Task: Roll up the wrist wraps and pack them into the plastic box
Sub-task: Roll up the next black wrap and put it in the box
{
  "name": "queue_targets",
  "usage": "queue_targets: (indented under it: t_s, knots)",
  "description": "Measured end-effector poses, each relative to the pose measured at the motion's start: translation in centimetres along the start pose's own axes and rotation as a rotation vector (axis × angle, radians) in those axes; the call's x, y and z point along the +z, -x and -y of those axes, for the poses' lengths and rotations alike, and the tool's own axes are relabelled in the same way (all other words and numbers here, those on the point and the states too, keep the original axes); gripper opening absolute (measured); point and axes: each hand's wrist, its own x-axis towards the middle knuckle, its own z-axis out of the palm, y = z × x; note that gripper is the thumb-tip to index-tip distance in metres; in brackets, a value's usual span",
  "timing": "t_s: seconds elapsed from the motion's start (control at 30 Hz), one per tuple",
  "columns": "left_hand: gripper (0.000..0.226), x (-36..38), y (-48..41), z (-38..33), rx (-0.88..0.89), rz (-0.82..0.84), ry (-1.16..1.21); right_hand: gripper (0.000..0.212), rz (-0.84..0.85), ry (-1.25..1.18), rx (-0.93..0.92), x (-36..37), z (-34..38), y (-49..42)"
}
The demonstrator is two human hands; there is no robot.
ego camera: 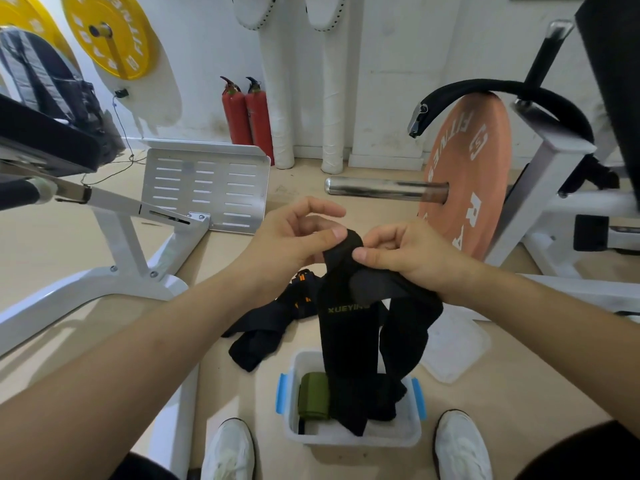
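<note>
I hold a long black wrist wrap (346, 334) in the air above the plastic box (349, 438). My left hand (294, 237) pinches its top end between thumb and fingers. My right hand (405, 254) pinches the same end from the right, with a loop of the wrap draped under it. The wrap's loose tails hang down into the box. A rolled green wrap (313, 398) lies inside the box at the left. The box is clear with blue side clips and stands on the floor between my feet.
More black wraps (266, 327) with orange marks lie on the floor left of the box. The box lid (453, 348) lies at the right. White machine frames flank me. An orange weight plate (464, 188) on a steel bar stands ahead right.
</note>
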Motion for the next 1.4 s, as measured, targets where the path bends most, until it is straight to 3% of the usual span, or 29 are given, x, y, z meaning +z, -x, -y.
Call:
queue_targets:
  t_s: [0.1,0.17,0.23,0.33,0.5,0.7,0.8,0.9,0.97,1.13,1.2,1.4]
  knots:
    - [0.047,-0.4,0.1,0.1,-0.076,0.010,-0.093,0.031,-0.066,-0.130,0.002,0.0,0.2,0.0]
    - [0.037,-0.3,0.2,0.3,-0.107,0.007,-0.178,0.031,-0.097,-0.150,0.015,0.0,0.4,0.0]
    - [0.008,0.1,0.3,0.6,-0.080,-0.012,-0.217,0.022,-0.117,-0.147,0.024,0.0,0.4,-0.1]
    - [0.018,0.4,0.0,0.8,-0.061,-0.084,-0.230,0.032,-0.176,-0.143,0.073,0.0,0.5,-0.2]
    - [0.019,-0.5,-1.1,0.1,-0.140,-0.290,-0.044,0.048,-0.156,-0.192,0.241,-1.1,1.1,-0.4]
    - [0.029,-1.6,-1.8,-1.5,-0.159,-0.374,0.247,0.014,-0.236,-0.455,0.190,-0.3,1.2,-0.6]
    - [0.030,-1.4,-1.8,-2.1,-0.147,-0.386,0.290,0.026,-0.116,-0.350,0.069,-0.2,0.3,-1.0]
    - [0.026,-1.1,-2.0,-2.5,-0.134,-0.369,0.327,0.022,-0.050,-0.161,-0.032,0.1,-0.1,-1.4]
    - [0.026,-0.9,-2.0,-2.8,-0.126,-0.364,0.367,0.021,-0.029,-0.180,-0.036,0.7,-0.3,-1.9]
    - [0.039,-1.2,-2.1,-3.3,-0.114,-0.423,0.438,0.025,-0.088,-0.176,0.006,2.8,-1.2,-2.9]
    - [0.037,-1.5,-2.1,-3.4,-0.083,-0.449,0.449,0.018,-0.102,-0.190,0.004,3.3,-1.2,-3.2]
    - [0.040,-2.3,-1.9,-2.8,-0.084,-0.512,0.444,0.023,-0.182,-0.099,0.020,3.9,-1.5,-3.4]
